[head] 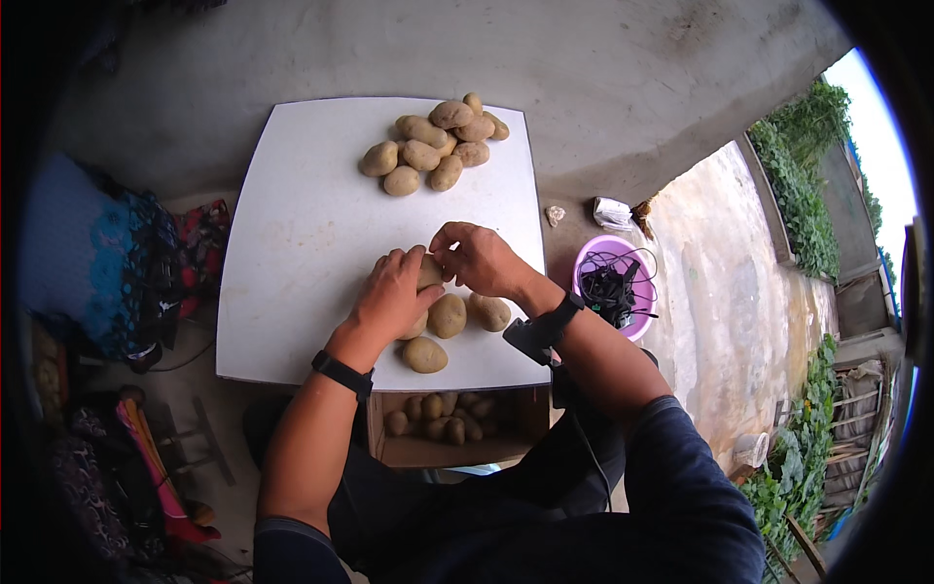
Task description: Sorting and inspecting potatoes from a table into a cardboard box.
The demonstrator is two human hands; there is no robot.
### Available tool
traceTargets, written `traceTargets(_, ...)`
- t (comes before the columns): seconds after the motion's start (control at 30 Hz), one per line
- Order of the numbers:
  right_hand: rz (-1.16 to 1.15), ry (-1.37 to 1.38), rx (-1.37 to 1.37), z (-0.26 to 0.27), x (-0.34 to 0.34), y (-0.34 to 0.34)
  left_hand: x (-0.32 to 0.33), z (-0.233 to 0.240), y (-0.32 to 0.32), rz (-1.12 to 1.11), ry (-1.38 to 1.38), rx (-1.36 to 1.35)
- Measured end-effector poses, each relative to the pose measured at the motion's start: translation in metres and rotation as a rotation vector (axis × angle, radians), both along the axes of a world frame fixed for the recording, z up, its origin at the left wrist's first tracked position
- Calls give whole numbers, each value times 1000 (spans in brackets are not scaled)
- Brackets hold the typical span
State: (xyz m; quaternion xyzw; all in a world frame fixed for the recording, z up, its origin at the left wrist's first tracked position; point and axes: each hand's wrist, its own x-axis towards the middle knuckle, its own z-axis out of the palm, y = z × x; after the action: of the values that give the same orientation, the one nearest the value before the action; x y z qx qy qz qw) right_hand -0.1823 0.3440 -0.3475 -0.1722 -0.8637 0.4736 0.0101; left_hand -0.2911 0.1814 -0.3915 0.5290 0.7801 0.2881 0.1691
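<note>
On a white tabletop, my left hand is closed around a potato, its thumb and fingers along the left side. My right hand touches the same potato's right side, with fingertips bent inward; whether it grips anything is hidden. Just below my hands lie a round potato, another to its right and one nearer the table's front edge; one more is partly under my left hand. A heap of potatoes lies at the far side of the table.
Below the table's front edge is an open cardboard box with several potatoes. A pink basin holding black cables stands on the floor to the right. A bare wall rises behind the table. Patterned cloth hangs at the left.
</note>
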Motion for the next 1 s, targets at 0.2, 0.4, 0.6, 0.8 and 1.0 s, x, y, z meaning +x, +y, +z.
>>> traceTargets(0.2, -45, -64, 272, 2, -8, 49, -16, 5, -9, 131, 70, -53)
traceTargets(0.4, -130, -133, 339, -1, -34, 90, -35, 9, -39, 132, 112, -236)
traceTargets(0.6, -49, 99, 530, -40, -63, 103, -40, 11, -50, 100, 6, -201)
traceTargets(0.8, -69, 3, 834, -52, -71, 88, -36, 6, -51, 61, 50, -259)
traceTargets(1.0, 23, -119, 654, -46, -52, 86, -27, -8, -40, 30, 174, -215)
